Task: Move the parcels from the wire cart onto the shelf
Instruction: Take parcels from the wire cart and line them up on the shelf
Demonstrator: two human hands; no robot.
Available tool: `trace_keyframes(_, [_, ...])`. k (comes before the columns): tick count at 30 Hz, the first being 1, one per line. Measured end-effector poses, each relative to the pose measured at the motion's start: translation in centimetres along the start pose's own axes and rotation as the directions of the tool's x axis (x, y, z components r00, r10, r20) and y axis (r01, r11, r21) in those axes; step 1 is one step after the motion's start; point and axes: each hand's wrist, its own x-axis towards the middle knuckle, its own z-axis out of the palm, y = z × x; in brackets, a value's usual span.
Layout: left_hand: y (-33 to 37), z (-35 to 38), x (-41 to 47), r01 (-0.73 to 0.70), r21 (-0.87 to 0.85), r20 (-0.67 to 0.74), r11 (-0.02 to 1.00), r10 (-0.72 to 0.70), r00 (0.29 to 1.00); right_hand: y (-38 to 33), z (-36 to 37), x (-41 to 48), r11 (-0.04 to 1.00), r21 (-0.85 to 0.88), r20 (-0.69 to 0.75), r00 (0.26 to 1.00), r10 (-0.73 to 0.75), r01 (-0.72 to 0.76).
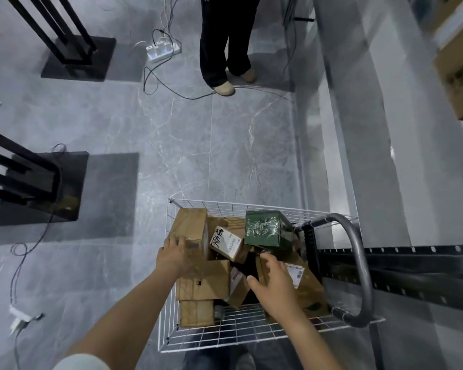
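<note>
Under you spreads a grey marbled floor (198,145), with black stand bases on the left and a second person's dark trouser legs (225,41) at the top. On your right runs the shelf (412,271), its dark perforated rails reaching the cart's grey handle (358,263). The white wire cart (225,335) sits just below you, packed with parcels: a tall brown box (193,225) at its left wall, a green box (267,231) at the far right, a small labelled carton (227,243) tilted between them, and more brown boxes underneath. Your left hand (173,256) rests on the tall brown box, fingers spread over its near end, not closed. Your right hand (273,281) hovers, fingers loose and apart, touching a labelled brown parcel (305,284) just below the green box.
</note>
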Motion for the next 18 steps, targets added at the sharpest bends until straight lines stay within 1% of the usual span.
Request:
trace_keyframes(9, [1.9, 0.8, 3.1, 0.197, -0.053, 0.007, 0.979, -0.196, 0.98, 0.9, 2.1, 0.6, 0.999, -0.024, 0.089, 0.995, 0.046, -0.044])
trace_keyframes(14, [3.2, 0.5, 4.2, 0.278, -0.022, 0.01, 0.96, -0.278, 0.961, 0.8, 2.7, 0.7, 0.999, -0.037, 0.098, 0.994, 0.044, -0.04])
trace_keyframes(16, [3.8, 0.3, 4.3, 0.319, -0.045, 0.02, 0.947, -0.319, 0.948, 0.7, 2.8, 0.7, 0.998, -0.022, 0.112, 0.992, 0.053, -0.051])
trace_keyframes(18, [4.4, 0.2, 4.2, 0.366, -0.11, 0.031, 0.924, -0.365, 0.93, 0.6, 2.8, 0.6, 0.998, -0.012, 0.13, 0.989, 0.066, -0.065])
